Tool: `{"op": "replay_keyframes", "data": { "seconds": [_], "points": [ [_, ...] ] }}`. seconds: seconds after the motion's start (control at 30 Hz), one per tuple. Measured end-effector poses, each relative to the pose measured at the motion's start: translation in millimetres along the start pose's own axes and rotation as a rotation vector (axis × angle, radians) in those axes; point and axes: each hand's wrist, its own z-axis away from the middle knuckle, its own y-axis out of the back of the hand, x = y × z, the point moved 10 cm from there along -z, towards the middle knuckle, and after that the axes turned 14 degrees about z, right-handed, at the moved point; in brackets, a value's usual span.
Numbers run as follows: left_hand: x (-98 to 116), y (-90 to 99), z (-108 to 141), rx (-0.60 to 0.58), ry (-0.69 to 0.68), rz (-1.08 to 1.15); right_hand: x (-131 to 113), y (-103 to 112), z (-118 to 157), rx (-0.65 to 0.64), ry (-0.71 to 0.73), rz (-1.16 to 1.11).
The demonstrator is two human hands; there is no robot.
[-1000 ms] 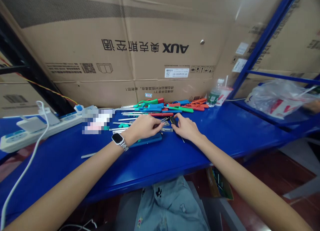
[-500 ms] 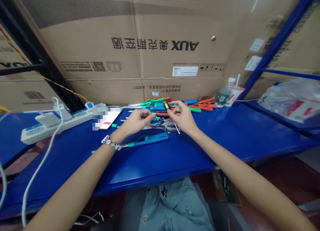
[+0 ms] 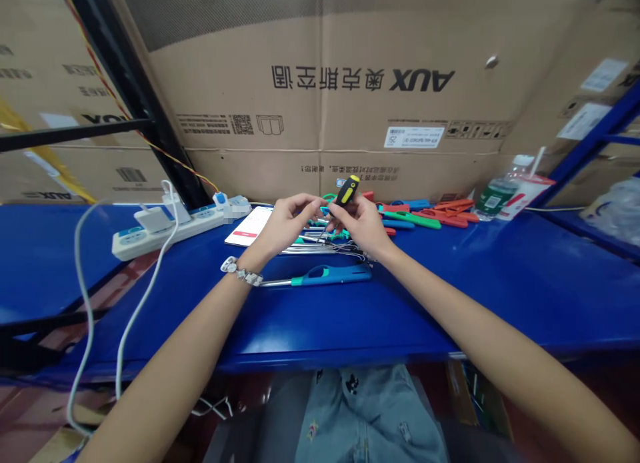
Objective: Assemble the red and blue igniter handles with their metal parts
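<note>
In my right hand [image 3: 364,224] is a screwdriver [image 3: 347,191] with a black and yellow handle; its handle leans up and its shaft points down toward the pile. My left hand [image 3: 291,224] is closed in a pinch beside it, fingertips near the right hand's; a small teal bit shows there, too small to name. Below both hands lie thin metal rods and wires [image 3: 345,247] in a loose heap. Nearer to me on the blue table lies a blue long-neck lighter [image 3: 336,274], its metal tube pointing left toward my wrist.
Behind my hands are orange lighter shells [image 3: 453,211] and a green one [image 3: 417,220]. A phone [image 3: 246,231] lies to the left, near a white power strip [image 3: 150,239] with cables. A bottle [image 3: 495,197] and a cup [image 3: 525,193] stand at back right, before a large carton [image 3: 230,56].
The view has swung left, so things sit further right. My hands have come together, the left closing in beside the screwdriver, whose handle is raised higher.
</note>
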Motion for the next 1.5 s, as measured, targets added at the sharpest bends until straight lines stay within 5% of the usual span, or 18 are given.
{"op": "replay_keyframes", "data": {
  "seconds": [0.27,0.5,0.7,0.83,1.03,1.17,1.5],
  "points": [
    [-12.8,42.1,7.7,-0.042,0.028,-0.453,16.2,-6.1,3.9,-0.014,-0.043,-0.022],
    [-33.2,60.7,11.6,-0.097,0.114,-0.497,13.3,-42.4,-3.0,-0.139,-0.091,-0.021],
    [-41.9,74.5,15.4,-0.098,0.154,-0.557,12.1,-53.3,-22.0,-0.095,-0.034,0.024],
    [-43.9,56.4,20.1,-0.182,0.147,-0.536,19.8,-34.5,-24.9,-0.023,-0.029,0.067],
    [-36.0,-6.2,33.8,-0.436,0.048,-0.657,25.1,11.2,-7.6,0.070,-0.070,0.122],
    [-34.7,-31.9,35.3,-0.541,0.017,-0.763,23.3,32.9,3.9,0.083,-0.069,0.104],
    [-44.2,-22.9,-4.3,-0.497,0.004,-0.774,17.9,43.5,7.5,0.058,-0.085,0.054]
  ]
}}
